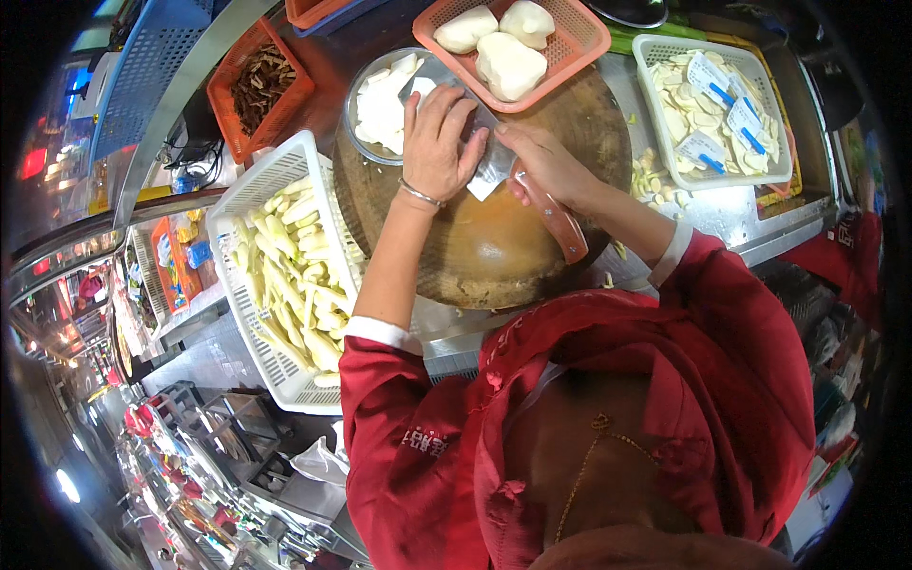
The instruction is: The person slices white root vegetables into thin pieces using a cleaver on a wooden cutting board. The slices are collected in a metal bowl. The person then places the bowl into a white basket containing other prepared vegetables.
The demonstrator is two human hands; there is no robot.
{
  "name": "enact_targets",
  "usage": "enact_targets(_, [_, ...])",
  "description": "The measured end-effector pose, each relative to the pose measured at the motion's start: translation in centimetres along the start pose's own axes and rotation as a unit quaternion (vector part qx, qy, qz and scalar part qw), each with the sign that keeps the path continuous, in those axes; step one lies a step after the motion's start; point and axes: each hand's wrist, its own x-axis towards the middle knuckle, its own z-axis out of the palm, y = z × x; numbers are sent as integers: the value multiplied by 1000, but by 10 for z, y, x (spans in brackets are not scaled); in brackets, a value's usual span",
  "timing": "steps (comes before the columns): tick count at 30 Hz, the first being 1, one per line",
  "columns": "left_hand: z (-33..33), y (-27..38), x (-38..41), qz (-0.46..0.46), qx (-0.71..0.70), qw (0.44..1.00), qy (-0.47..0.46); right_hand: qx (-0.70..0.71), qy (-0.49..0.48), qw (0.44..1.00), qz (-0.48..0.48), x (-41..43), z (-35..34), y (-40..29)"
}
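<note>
My right hand (545,160) grips a cleaver (491,164) where its brown riveted handle meets the wide metal blade. My left hand (442,146), with a bangle at the wrist, lies over the blade with its fingers spread, partly covering a white slice (423,87). The far end of the blade reaches over the rim of a round metal bowl (349,114). Inside the bowl are white vegetable slices (381,100). Below both hands is a round wooden chopping block (491,242), its surface looking wet.
An orange basket (577,60) with 3 peeled white vegetable pieces (509,68) overlaps the block's far edge. On the left, a white basket (228,271) holds pale green-white stalks. A white basket (776,167) of slices with clipped paper slips stands right. Brown strips fill another orange basket (228,132).
</note>
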Motion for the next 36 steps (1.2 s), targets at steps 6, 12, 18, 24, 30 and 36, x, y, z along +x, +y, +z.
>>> enact_targets(6, [8,-58,4,-3,123,992,15,-17,8,999,35,-13,-16,4])
enact_targets(12, [17,-70,0,-72,201,976,-33,10,79,996,-37,-8,-15,9])
enact_targets(18, [10,-57,18,-138,248,959,-22,-47,110,991,-64,-41,-48,14])
enact_targets(24, [29,-75,96,-10,68,986,-153,-45,253,965,-55,-85,-101,31])
enact_targets(30, [71,-82,152,-98,69,915,-384,-31,277,959,-62,-119,-120,53])
enact_targets(36, [80,-75,160,-61,109,898,-422,-48,278,959,-39,-131,-115,65])
